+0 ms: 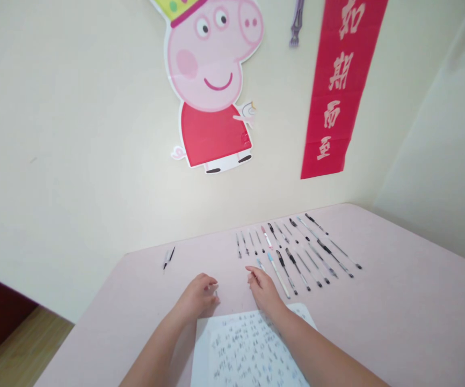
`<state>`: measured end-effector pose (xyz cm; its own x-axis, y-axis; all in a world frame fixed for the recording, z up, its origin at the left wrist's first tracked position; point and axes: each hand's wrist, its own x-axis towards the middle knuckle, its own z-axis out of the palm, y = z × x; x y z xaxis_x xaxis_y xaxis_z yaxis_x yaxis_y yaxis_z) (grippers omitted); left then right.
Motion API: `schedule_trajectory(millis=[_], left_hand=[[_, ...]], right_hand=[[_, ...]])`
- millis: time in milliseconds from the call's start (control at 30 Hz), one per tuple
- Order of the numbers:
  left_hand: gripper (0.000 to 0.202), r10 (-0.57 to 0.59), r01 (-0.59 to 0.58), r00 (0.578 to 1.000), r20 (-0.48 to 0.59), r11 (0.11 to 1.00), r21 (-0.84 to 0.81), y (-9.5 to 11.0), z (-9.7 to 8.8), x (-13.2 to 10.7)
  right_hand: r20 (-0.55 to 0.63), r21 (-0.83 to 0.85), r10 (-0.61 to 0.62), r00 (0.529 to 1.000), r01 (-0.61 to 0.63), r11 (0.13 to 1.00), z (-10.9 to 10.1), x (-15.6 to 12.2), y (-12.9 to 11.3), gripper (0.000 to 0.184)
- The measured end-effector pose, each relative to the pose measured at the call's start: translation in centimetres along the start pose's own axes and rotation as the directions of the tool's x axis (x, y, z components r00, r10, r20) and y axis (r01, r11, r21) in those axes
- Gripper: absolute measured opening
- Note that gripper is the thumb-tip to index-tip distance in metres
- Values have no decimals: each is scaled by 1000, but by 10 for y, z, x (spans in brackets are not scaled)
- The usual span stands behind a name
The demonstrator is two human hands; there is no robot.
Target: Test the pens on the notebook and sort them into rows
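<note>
My left hand [197,296] rests on the pink table [397,312] with its fingers loosely curled and nothing in it. My right hand [262,287] lies just right of it, fingertips touching the near end of a light blue pen [260,264]. Several pens [297,252] lie in rows beyond my right hand, black, white and blue ones side by side. A white sheet with handwriting [244,349] lies under both forearms.
A lone black pen [168,257] lies apart at the far left of the table, near the wall. A cartoon pig cutout [212,80] and a red banner [339,86] hang on the cream wall behind. Wooden floor [19,349] shows at lower left.
</note>
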<state>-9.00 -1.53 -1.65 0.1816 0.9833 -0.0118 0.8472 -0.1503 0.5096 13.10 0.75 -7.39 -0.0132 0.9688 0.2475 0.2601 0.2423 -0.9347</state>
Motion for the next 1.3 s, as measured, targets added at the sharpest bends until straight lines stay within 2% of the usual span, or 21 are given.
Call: schedule_trajectory(millis=[67,133,200,267,400,500,633,800,933,1100,1300], left_hand=[[29,-27,28,1000,10,1000,-8,5,4,-5],[28,-13,13,1000,-18,1000,4,1,3,-3],[26,36,-31,994,-99,998,51,-11,-2,4],[25,47,-14,974,-223,989,146,-30,-8,14],[33,-33,196,904,-427,919,342,-72,-22,31],[36,-85,317,868,-490,853,414,-97,-27,38],[44,-183,425,858,-479,778,464,-117,-30,47],[46,-269,452,865,-424,786,423,-131,-35,60],[44,-231,399,889,-395,814,422,-135,-35,67],[45,-161,334,907,-388,837,434,-132,-26,63],[48,-144,330,902,-407,838,435,-130,-16,51]], right_hand=[[5,-1,-6,1000,6,1000,0,0,0,34],[9,1,-5,1000,5,1000,0,0,-1,34],[11,3,4,1000,-4,1000,0,0,-2,34],[15,1,14,1000,-14,1000,-1,0,-3,35],[17,3,24,1000,-24,1000,-1,0,-4,35],[17,0,32,999,-32,999,0,0,-4,35],[24,-11,32,999,-32,999,0,0,-5,35],[36,-39,21,999,-19,999,-1,0,-6,36],[47,-46,11,999,-9,999,-2,0,-6,37],[47,-52,16,999,-14,999,-2,0,-8,36],[58,-46,12,998,-10,999,-2,0,-6,36]])
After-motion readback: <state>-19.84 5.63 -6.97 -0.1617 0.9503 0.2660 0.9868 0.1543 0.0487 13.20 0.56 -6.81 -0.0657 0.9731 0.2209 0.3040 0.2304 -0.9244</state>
